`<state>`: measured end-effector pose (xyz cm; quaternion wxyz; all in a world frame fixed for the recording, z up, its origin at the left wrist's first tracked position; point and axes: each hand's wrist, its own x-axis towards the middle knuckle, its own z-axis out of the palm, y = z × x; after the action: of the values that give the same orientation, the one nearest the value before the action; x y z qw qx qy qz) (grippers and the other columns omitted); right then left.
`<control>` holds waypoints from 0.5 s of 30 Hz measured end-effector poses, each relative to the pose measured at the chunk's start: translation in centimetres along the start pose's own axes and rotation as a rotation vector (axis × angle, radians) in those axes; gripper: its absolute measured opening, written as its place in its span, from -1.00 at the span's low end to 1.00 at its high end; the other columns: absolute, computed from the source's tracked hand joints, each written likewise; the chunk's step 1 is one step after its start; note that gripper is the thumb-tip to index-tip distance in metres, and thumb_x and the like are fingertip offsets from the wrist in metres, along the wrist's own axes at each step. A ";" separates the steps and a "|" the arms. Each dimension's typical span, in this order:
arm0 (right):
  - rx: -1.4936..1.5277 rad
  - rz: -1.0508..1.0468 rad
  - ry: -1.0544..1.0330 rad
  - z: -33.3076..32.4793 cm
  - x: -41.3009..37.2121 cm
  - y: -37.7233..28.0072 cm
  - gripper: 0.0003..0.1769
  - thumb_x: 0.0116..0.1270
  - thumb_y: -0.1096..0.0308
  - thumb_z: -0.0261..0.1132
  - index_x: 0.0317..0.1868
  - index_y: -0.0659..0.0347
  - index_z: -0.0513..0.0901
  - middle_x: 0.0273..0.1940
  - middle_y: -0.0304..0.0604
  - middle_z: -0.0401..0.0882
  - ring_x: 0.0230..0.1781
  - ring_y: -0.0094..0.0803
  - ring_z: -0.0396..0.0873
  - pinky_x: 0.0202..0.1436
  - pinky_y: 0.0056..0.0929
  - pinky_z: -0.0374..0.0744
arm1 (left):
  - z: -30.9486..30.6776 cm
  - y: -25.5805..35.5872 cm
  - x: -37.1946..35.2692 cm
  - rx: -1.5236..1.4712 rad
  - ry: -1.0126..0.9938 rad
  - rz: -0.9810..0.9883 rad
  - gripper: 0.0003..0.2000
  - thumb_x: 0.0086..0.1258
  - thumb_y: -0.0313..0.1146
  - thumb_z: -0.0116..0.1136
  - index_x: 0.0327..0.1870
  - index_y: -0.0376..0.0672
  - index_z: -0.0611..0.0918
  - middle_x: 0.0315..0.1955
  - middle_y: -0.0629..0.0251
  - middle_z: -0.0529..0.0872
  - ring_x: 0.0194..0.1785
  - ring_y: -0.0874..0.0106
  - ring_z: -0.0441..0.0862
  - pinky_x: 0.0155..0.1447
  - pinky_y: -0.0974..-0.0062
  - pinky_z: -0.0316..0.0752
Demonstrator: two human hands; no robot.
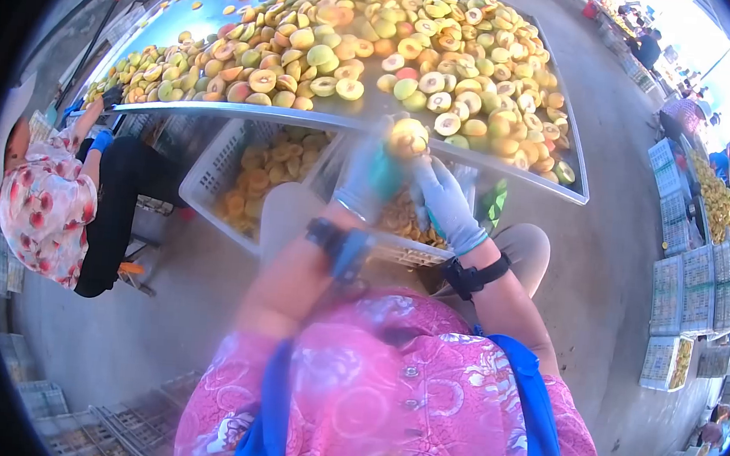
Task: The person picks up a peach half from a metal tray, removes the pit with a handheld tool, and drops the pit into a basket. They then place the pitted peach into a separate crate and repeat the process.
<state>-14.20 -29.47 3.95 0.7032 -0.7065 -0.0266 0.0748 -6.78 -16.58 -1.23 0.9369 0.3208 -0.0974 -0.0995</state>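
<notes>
While L hand (373, 175) & R hand (448, 202) hold fruit (407, 137), crate (414, 252) sits below.

Table (220, 111): shiny metal top with a raised near rim.
Main pile: halved fruit (311, 39), yellow, green and orange, some blushed red, heaped over most of the top, well beyond the near rim and partly close to it.
Facing: mixed, some cut side up with brownish centers, others skin up.
Left, beyond the near rim: exposed metal (162, 32), a few loose pieces (229, 10) on it.
Right end: halves close to the near rim.
</notes>
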 end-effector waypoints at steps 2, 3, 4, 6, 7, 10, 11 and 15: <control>0.054 0.078 -0.006 0.1 -0.1 -0.4 -0.60 0.56 0.04 -0.01 -0.05 0.24 0.50 -0.60 -0.31 0.39 -0.84 -0.55 0.28 -0.82 -0.58 0.25 | 0.7 0.0 -0.5 -0.220 -0.023 -0.094 -0.60 0.53 -0.08 0.02 0.14 -0.24 0.49 -0.08 0.12 0.65 -0.01 0.24 0.64 0.14 0.22 0.58; 0.056 0.079 -0.005 0.2 -0.1 -0.4 -0.60 0.56 0.04 -0.01 -0.05 0.24 0.50 -0.60 -0.31 0.39 -0.84 -0.55 0.28 -0.82 -0.58 0.25 | 1.1 -0.2 -0.7 -0.074 -0.015 -0.019 -0.59 0.53 -0.08 0.01 0.15 -0.24 0.48 -0.08 0.12 0.64 -0.01 0.26 0.64 0.14 0.24 0.58; 0.082 0.061 0.007 0.4 -0.1 -0.5 -0.59 0.56 0.03 -0.01 -0.02 0.24 0.50 -0.59 -0.31 0.39 -0.85 -0.56 0.27 -0.82 -0.59 0.24 | 1.3 -0.4 -0.8 0.073 -0.009 0.056 -0.59 0.53 -0.07 0.01 0.16 -0.24 0.48 -0.07 0.12 0.64 -0.02 0.28 0.64 0.14 0.27 0.58; 0.109 0.042 0.022 0.4 -0.1 -0.5 -0.58 0.56 0.02 -0.02 0.01 0.24 0.51 -0.58 -0.31 0.39 -0.85 -0.57 0.27 -0.83 -0.60 0.23 | 1.3 -0.4 -0.6 -0.080 -0.024 -0.016 -0.59 0.53 -0.08 0.01 0.16 -0.23 0.48 -0.07 0.14 0.65 -0.02 0.28 0.64 0.14 0.27 0.57; 0.063 0.061 0.021 0.2 -0.2 -0.6 -0.59 0.57 0.05 -0.02 0.05 0.23 0.51 -0.56 -0.32 0.40 -0.80 -0.55 0.32 -0.79 -0.55 0.28 | 1.2 -0.5 -0.5 -0.232 -0.039 -0.087 -0.59 0.54 -0.08 0.01 0.17 -0.23 0.48 -0.08 0.15 0.65 -0.01 0.29 0.64 0.13 0.27 0.57; -0.127 -0.057 0.000 0.0 0.0 1.7 -0.58 0.57 0.06 0.00 0.11 0.23 0.52 -0.40 -0.31 0.49 -0.57 -0.53 0.46 -0.56 -0.52 0.43 | -1.0 -3.0 0.1 0.251 0.060 0.159 -0.61 0.55 -0.13 -0.02 0.19 -0.24 0.47 -0.05 0.17 0.65 -0.01 0.32 0.63 0.16 0.32 0.55; -0.289 -0.201 -0.009 -0.4 0.2 2.0 -0.56 0.56 0.04 0.03 0.14 0.24 0.53 -0.27 -0.29 0.58 -0.38 -0.54 0.54 -0.37 -0.53 0.52 | -1.0 -2.3 -0.3 -0.199 -0.010 -0.024 -0.61 0.57 -0.18 -0.07 0.23 -0.27 0.46 -0.03 0.19 0.66 -0.02 0.37 0.63 0.19 0.39 0.53; -0.149 -0.200 0.052 0.6 1.1 5.0 -0.45 0.56 -0.08 -0.04 0.21 0.23 0.49 -0.20 -0.18 0.59 -0.32 -0.44 0.56 -0.25 -0.40 0.57 | -2.3 -3.7 0.0 -0.036 -0.034 0.070 -0.64 0.59 -0.12 -0.14 0.11 -0.25 0.49 -0.16 0.28 0.62 -0.10 0.46 0.59 0.17 0.43 0.53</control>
<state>-13.52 -28.73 -1.11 0.6531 -0.7524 -0.0842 -0.0161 -6.72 -18.14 -5.29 0.9435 0.2986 -0.1228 -0.0740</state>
